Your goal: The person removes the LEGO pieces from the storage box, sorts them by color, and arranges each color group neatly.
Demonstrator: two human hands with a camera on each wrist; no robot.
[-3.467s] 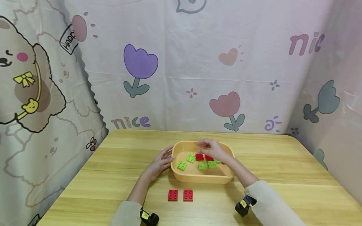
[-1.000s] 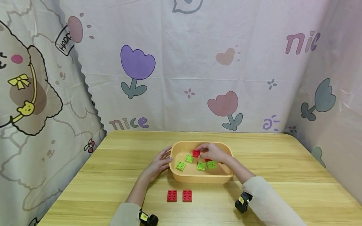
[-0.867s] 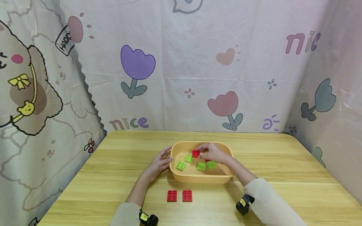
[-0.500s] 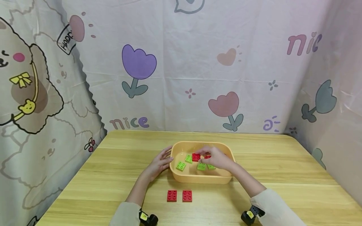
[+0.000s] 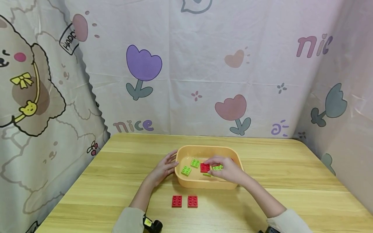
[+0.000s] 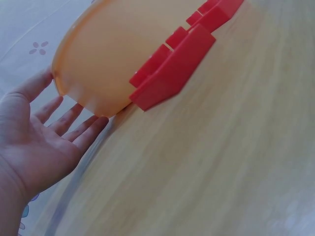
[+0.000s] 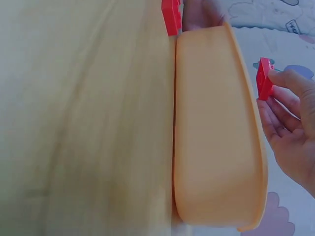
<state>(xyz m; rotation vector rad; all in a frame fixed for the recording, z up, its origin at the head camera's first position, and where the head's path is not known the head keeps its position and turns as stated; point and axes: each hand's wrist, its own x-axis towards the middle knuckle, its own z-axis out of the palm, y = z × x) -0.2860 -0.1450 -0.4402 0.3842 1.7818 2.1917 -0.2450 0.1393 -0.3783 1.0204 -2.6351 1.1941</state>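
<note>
My right hand (image 5: pixel 225 168) pinches a red toy brick (image 5: pixel 205 168) between thumb and fingers, above the yellow plastic bin (image 5: pixel 204 184). In the right wrist view the same red brick (image 7: pixel 265 78) is raised above the bin's rim. My left hand (image 5: pixel 163 168) touches the bin's left end with its fingers fairly straight, as the left wrist view also shows. Inside the bin lie several lime green bricks (image 5: pixel 186 171), some partly hidden by my right hand. Two red bricks, a left one (image 5: pixel 176 201) and a right one (image 5: pixel 192 201), lie side by side before the bin.
The bin stands on a light wooden table (image 5: pixel 140 145). Behind the table and along both sides hangs a printed cloth (image 5: pixel 186 64). A small black wrist camera (image 5: pixel 152 225) is strapped by the left sleeve.
My right hand has reached into the bin, taken hold of a red brick and drawn it up and toward the bin's near side. My left hand has stayed at the bin's end.
</note>
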